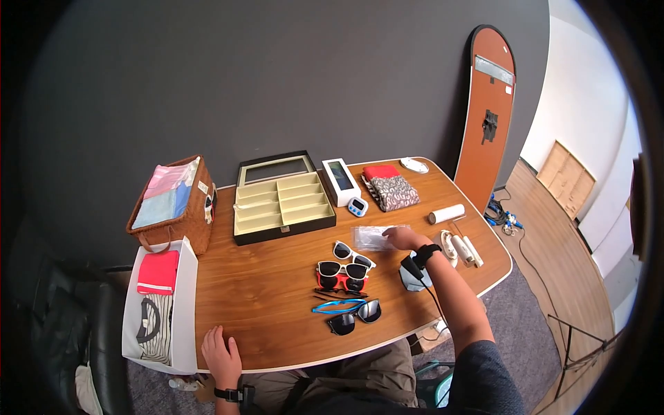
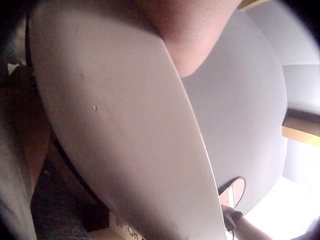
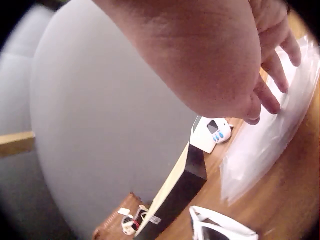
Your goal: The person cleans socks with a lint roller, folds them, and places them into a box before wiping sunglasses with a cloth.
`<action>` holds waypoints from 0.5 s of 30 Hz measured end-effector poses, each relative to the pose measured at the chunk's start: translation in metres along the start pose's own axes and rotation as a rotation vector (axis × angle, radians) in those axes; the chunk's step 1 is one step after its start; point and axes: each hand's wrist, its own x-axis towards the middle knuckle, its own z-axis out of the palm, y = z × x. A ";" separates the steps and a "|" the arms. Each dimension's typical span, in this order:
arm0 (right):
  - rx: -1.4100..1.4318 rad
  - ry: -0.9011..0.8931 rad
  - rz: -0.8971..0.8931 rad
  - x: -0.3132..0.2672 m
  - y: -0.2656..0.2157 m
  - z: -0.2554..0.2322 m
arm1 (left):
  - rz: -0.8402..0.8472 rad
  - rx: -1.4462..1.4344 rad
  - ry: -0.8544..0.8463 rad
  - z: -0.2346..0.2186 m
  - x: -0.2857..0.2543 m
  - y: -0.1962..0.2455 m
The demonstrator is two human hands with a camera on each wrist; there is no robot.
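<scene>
My right hand (image 1: 406,238) reaches over a stack of clear plastic bags (image 1: 369,238) lying flat on the wooden table (image 1: 266,290). In the right wrist view its fingers (image 3: 272,67) are spread loosely, tips right at the plastic (image 3: 255,160). Just in front of the bags lies a row of several sunglasses, among them a white pair (image 1: 344,270), a red pair (image 1: 333,282) and a black pair (image 1: 355,319). My left hand (image 1: 222,351) rests at the table's front left edge, fingers straight, holding nothing.
Behind stands an open compartment case (image 1: 285,232), beside a white box (image 1: 341,183), a small timer (image 1: 357,206) and folded cloths (image 1: 394,194). A brown basket (image 1: 197,228) and a white bin (image 1: 187,304) flank the left. White rolls (image 1: 447,214) and cables lie right.
</scene>
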 end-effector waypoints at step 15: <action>1.084 0.535 -0.082 -0.188 -0.132 -0.036 | 0.021 0.007 0.022 -0.001 0.000 0.000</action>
